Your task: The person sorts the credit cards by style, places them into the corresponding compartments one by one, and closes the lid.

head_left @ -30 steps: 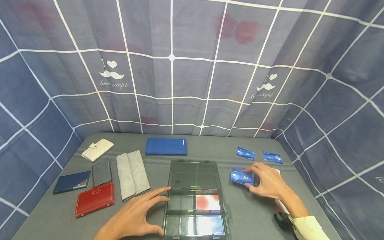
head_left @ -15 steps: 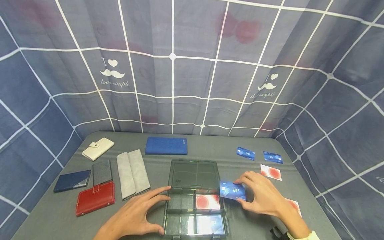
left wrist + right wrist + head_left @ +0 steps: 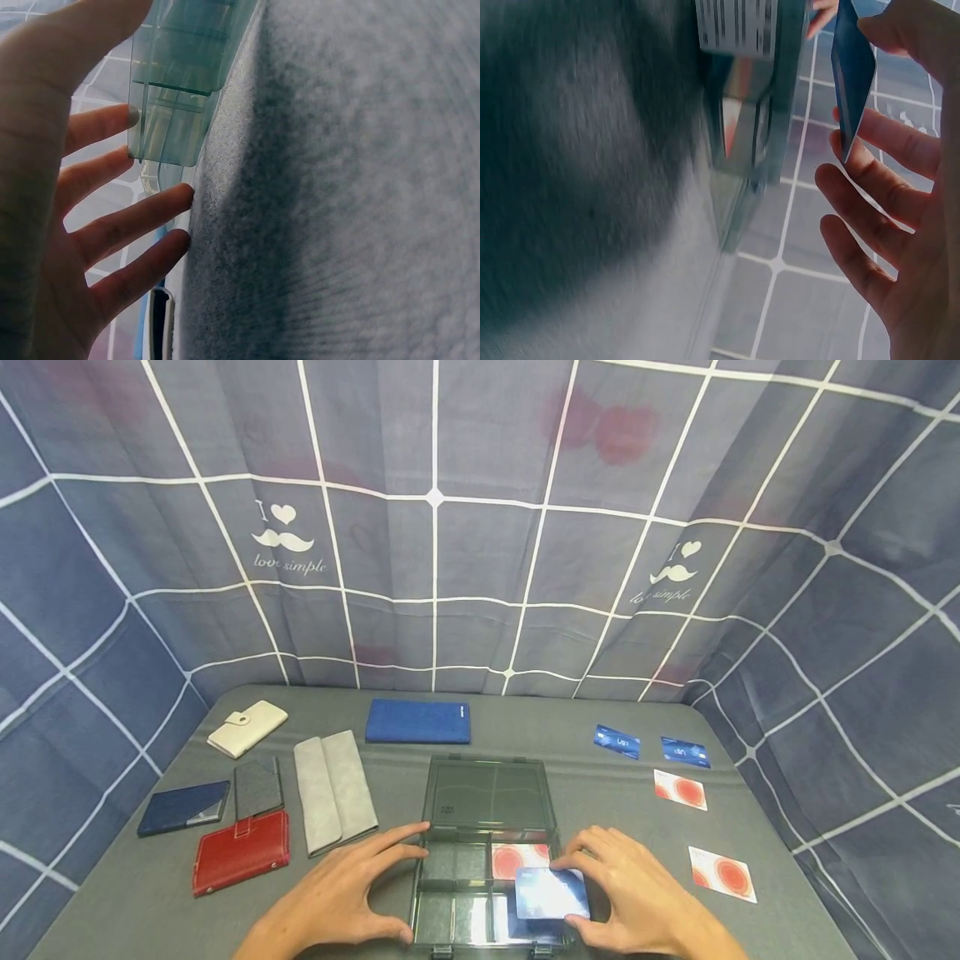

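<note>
grey tabletop, blue card, long axis left-right

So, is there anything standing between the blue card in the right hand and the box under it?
Nothing visible is in the way: the right hand holds the blue card over the open box, whose lid lies folded back. What looks like another blue card shows inside.
</note>
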The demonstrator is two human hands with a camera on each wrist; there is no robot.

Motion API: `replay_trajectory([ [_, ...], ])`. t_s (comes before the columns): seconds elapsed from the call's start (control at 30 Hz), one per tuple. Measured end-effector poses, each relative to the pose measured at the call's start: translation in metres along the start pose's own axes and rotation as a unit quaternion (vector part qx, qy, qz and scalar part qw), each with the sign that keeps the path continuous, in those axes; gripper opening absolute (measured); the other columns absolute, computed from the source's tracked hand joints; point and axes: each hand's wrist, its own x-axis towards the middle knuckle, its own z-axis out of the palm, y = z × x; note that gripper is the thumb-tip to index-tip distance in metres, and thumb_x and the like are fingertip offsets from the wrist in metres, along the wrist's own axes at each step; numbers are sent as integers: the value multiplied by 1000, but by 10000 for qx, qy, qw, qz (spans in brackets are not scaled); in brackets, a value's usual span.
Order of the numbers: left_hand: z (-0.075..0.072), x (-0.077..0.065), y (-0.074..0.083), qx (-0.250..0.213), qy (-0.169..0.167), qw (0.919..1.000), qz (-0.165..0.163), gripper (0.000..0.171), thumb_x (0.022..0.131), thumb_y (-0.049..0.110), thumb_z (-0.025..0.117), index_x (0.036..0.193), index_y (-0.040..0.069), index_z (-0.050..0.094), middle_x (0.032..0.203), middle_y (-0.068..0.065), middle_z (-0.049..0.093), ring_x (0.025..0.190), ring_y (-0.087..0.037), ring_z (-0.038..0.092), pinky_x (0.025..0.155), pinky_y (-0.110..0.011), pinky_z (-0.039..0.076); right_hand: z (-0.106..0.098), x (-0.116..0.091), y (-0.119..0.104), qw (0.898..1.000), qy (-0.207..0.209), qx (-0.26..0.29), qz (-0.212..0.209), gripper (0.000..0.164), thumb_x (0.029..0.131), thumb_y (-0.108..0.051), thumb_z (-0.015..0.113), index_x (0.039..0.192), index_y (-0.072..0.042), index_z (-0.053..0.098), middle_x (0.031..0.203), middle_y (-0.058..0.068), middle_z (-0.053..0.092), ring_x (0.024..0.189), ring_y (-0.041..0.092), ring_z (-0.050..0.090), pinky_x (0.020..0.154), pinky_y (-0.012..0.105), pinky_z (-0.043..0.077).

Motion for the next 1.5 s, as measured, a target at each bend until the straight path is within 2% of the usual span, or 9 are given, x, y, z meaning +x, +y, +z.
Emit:
replay_trajectory([
  [0.17, 0, 0, 1, -5, 28, 10000, 24, 80, 76, 74, 85, 139, 29, 69, 163, 8, 51, 134, -14, 63, 95, -45, 61, 6, -2, -10, 9998, -156, -89, -41, 60, 69, -43, 94, 122, -28, 72, 119, -17, 60, 103, 5, 58, 86, 30, 51],
  [0.33, -1, -1, 1, 3, 39, 10000, 24, 81, 75, 75, 85, 140, 29, 69, 164, 8, 51, 134, -14, 63, 95, -45, 60, 9, -4, -16, 9995, -109, -240, -164, 61, 68, -43, 94, 122, -27, 72, 117, -15, 60, 99, 7, 56, 83, 28, 48],
  [0.57, 0, -1, 1, 39, 60, 9999, 81, 80, 76, 75, 85, 140, 29, 68, 164, 7, 51, 134, -14, 64, 94, -44, 61, 11, -2, -22, 9976, -320, -608, -74, 54, 74, -52, 89, 119, -28, 73, 115, -13, 60, 102, 7, 56, 91, 27, 45],
  [0.63, 0, -1, 1, 34, 50, 10000, 59, 80, 76, 75, 85, 140, 29, 68, 164, 7, 51, 134, -14, 64, 95, -44, 61, 12, -1, -22, 9975, -298, -624, -149, 54, 75, -51, 89, 119, -27, 73, 114, -13, 60, 103, 8, 56, 92, 28, 45],
  [0.8, 0, -1, 2, 31, 1, 10000, -31, 80, 76, 75, 84, 140, 29, 68, 164, 9, 50, 133, -14, 64, 94, -45, 61, 12, 3, -23, 9961, -245, -729, -439, 49, 83, -56, 84, 120, -25, 74, 110, -12, 60, 101, 8, 55, 89, 28, 44],
  [1.03, 0, 0, 2, 74, 103, 9998, 128, 81, 76, 74, 85, 139, 28, 68, 163, 6, 52, 132, -14, 64, 94, -44, 61, 17, 6, -23, 9967, -196, -576, -546, 47, 89, -57, 81, 123, -25, 72, 115, -10, 64, 106, 10, 58, 92, 32, 48],
  [1.5, 0, 0, 2, 9, -38, 10000, -65, 81, 76, 75, 85, 140, 27, 69, 164, 8, 50, 133, -15, 64, 95, -46, 61, 27, -1, -21, 9987, -99, -223, -437, 52, 91, -65, 78, 126, -28, 70, 122, -13, 63, 110, 8, 58, 96, 29, 48],
])
